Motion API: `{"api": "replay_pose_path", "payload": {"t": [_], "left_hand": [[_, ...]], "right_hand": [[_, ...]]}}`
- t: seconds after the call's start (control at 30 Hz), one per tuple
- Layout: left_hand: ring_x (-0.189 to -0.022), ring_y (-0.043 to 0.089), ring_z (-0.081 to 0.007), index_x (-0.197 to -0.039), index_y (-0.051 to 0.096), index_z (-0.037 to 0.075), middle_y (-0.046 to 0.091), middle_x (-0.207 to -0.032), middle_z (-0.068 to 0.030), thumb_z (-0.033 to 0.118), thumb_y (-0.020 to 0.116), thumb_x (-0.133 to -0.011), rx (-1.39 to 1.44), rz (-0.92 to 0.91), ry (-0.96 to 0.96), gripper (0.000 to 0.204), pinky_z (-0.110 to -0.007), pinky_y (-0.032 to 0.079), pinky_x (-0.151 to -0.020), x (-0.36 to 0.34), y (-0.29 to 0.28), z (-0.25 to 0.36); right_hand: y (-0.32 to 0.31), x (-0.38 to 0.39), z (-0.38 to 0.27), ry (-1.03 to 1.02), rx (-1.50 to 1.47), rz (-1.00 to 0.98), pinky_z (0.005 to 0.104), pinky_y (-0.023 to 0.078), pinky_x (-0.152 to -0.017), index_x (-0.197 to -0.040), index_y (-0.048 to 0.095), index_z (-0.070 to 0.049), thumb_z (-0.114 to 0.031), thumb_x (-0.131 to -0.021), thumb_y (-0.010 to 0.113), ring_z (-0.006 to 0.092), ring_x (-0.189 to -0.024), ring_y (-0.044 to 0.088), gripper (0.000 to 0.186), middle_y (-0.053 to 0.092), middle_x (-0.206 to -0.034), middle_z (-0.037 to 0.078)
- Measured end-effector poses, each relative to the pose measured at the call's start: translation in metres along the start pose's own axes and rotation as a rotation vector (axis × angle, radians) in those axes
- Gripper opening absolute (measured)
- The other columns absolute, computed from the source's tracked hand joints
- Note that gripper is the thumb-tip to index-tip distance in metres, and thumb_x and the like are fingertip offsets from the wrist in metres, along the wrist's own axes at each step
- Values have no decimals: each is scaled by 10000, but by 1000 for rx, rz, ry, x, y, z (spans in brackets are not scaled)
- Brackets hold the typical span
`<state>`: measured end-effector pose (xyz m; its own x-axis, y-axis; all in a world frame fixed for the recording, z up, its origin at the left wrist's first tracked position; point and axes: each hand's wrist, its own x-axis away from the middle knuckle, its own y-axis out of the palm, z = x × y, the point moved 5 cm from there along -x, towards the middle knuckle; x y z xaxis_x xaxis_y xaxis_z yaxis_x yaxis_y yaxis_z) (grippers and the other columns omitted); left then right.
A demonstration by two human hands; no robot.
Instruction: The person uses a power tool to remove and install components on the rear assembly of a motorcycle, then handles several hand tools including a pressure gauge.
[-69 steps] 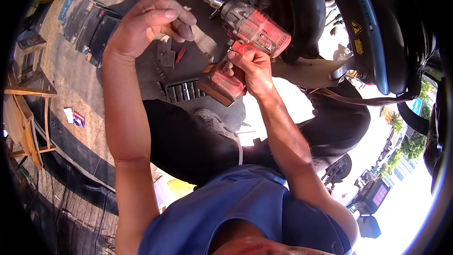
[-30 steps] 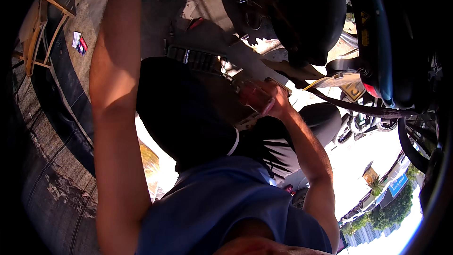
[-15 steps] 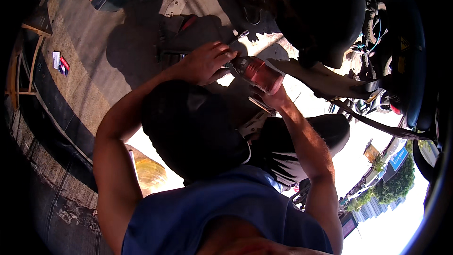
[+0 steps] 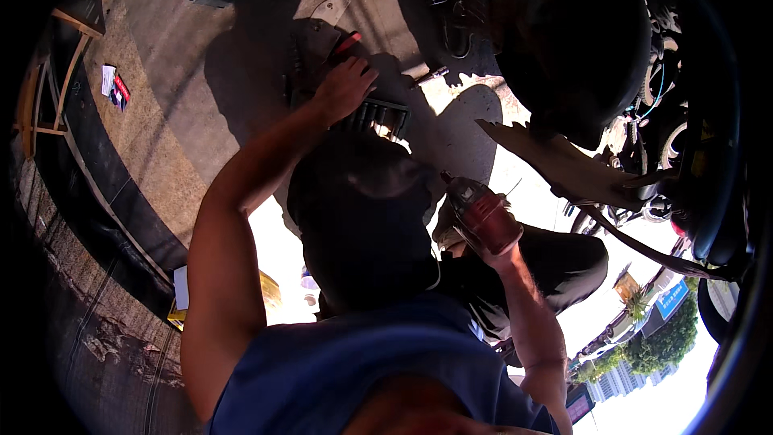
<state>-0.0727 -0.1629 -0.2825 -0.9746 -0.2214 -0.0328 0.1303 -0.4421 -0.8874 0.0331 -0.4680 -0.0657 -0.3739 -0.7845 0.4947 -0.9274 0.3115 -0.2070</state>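
Observation:
My right hand (image 4: 499, 251) is wrapped around a red-and-dark power driver (image 4: 487, 213). Its dark nose points up and to the left, above my bent right leg. Ahead of my dark-clad left knee (image 4: 354, 209), my left hand (image 4: 346, 90) reaches over the shaded ground with fingers loosely extended and nothing visible in them. Just beyond those fingertips lies a red-handled item (image 4: 348, 42), its kind lost in shadow. Beside my left wrist is a dark slotted case (image 4: 386, 118), partly hidden by my knee.
A large dark rounded body (image 4: 572, 48) looms at the right, with a ragged-edged panel (image 4: 547, 149) below it. A short metal rod (image 4: 431, 76) lies on the ground ahead. At the left are a wooden frame (image 4: 76, 56) and a red-and-white packet (image 4: 119, 90). Bicycles stand at far right.
My left hand has left the driver's nose and moved forward toward the red-handled item. My right hand has lowered the driver toward my right leg. The view has shifted slightly.

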Motion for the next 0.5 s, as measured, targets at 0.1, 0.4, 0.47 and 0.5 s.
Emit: {"api": "replay_pose_path", "payload": {"t": [0.1,0.4,0.47,0.5], "left_hand": [[-1038,548,-325,-1137,615,47,569,-1078,-148,199,686,-864,-5,12,-11,321,-406,478,-914,14,8,10],[-1055,611,-372,-1129,628,71,627,-1091,-205,310,669,-874,-80,79,-628,352,-475,502,-883,44,-119,83],[-981,647,-403,-1138,630,78,672,-1035,-188,342,651,-895,-169,67,-512,359,-489,516,-846,20,-89,80],[-973,654,-397,-1143,630,74,680,-1021,-192,350,653,-900,-68,24,-631,369,-482,520,-845,42,-121,103]], "right_hand": [[-17,8,18,27,156,-116,339,555,-799,-1238,622,-58,-228,-639,872,224,-922,681,670,695,-1076,89],[-158,34,7,-352,826,-418,407,539,-828,-1176,665,-111,-247,-683,776,302,-924,679,523,715,-1018,112],[-218,55,2,-230,920,-369,410,536,-824,-1151,681,-131,-259,-705,744,314,-911,684,468,719,-1007,114],[-246,51,26,-397,923,-378,420,542,-785,-1117,694,-139,-263,-729,709,323,-868,695,408,722,-968,124]]}}
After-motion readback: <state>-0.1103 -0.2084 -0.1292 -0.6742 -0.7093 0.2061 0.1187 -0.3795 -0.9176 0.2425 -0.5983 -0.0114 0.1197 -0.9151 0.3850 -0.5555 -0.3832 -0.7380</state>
